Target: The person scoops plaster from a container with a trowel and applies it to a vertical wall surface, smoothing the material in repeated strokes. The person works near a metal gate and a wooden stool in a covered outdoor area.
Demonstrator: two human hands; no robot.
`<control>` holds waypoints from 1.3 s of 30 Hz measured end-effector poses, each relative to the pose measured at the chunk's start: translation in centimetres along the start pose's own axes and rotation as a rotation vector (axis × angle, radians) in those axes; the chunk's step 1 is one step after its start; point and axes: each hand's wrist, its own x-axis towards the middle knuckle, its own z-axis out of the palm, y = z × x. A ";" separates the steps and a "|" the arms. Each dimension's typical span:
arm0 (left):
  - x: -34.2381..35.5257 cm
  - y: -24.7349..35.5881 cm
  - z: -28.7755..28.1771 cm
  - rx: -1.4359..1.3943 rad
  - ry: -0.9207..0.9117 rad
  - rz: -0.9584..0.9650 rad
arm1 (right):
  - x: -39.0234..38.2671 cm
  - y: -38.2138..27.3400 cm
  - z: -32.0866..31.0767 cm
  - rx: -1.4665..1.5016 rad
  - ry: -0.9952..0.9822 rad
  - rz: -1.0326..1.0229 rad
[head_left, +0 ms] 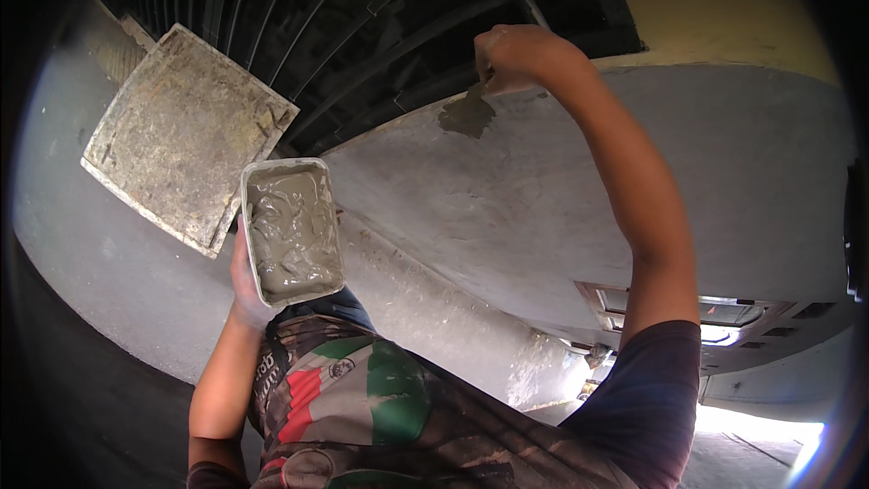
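Observation:
My left hand (246,276) is wrapped round the side of a pale rectangular plastic tub (337,249) and holds it up in front of me. Wet grey-brown filler paste (294,231) with a glossy, stirred surface lies inside it. At the far right, my raised right hand (518,56) is closed against the upper part of the grey wall (507,190). What its fingers grip is mostly hidden. Directly below those fingers sits a dark, wet-looking patch of paste (467,116), close to the wall's upper edge.
A square, stained board (186,136) is to the left of the tub. Dark metal bars (362,18) run along the far side above the wall. A yellow wall section (724,9) is at the upper right, and a framed window (724,312) is at the lower right.

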 end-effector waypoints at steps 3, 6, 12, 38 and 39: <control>0.1 0.0 -0.4 0.028 0.003 0.013 | -1.8 -0.1 -1.1 -0.009 0.020 0.050; 0.3 0.0 -1.0 -0.016 -0.004 0.003 | -4.4 -0.3 -2.3 -0.004 0.040 0.078; -0.1 0.5 -0.1 -0.096 -0.113 -0.037 | -10.6 -0.7 5.2 -0.023 0.335 0.020; 0.2 1.9 0.1 0.004 0.031 -0.136 | -3.2 -4.2 34.4 -0.078 1.070 0.235; 0.1 1.8 -0.1 0.021 0.032 -0.117 | -3.7 -4.4 34.4 -0.046 1.033 0.247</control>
